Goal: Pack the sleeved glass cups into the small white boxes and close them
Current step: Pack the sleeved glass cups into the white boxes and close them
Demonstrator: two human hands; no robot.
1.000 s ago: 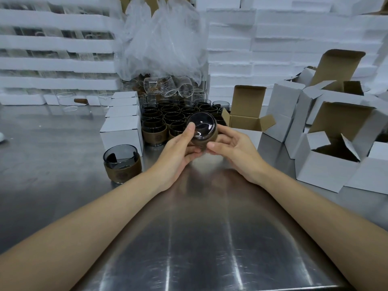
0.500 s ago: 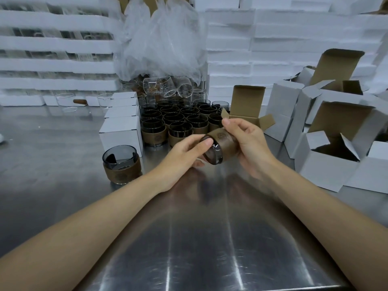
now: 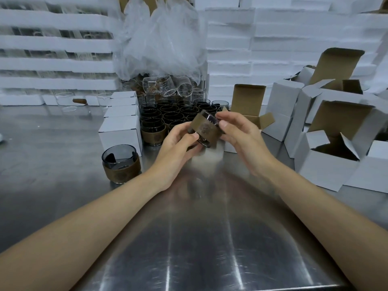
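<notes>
Brown-sleeved glass cup [image 3: 206, 131] held tilted above the steel table [image 3: 189, 238], between both hands. Left grip [image 3: 174, 147]: fingers curled on the cup's lower end. Right grip [image 3: 241, 139]: thumb and fingers pinching the upper rim. Open white box [image 3: 248, 100] just behind the cup, lid flap upright. Cup cluster [image 3: 168, 116] behind-left. Lone cup [image 3: 120, 163] stands just in front of the closed boxes [image 3: 120, 131].

bkgd: white foam slabs [image 3: 262, 49] stacked high, back + rt | left: foam trays [image 3: 56, 42] layered w/ gaps | furn: brushed steel table [image 3: 52, 164] | light: bright glare streaks on tabletop nr front
</notes>
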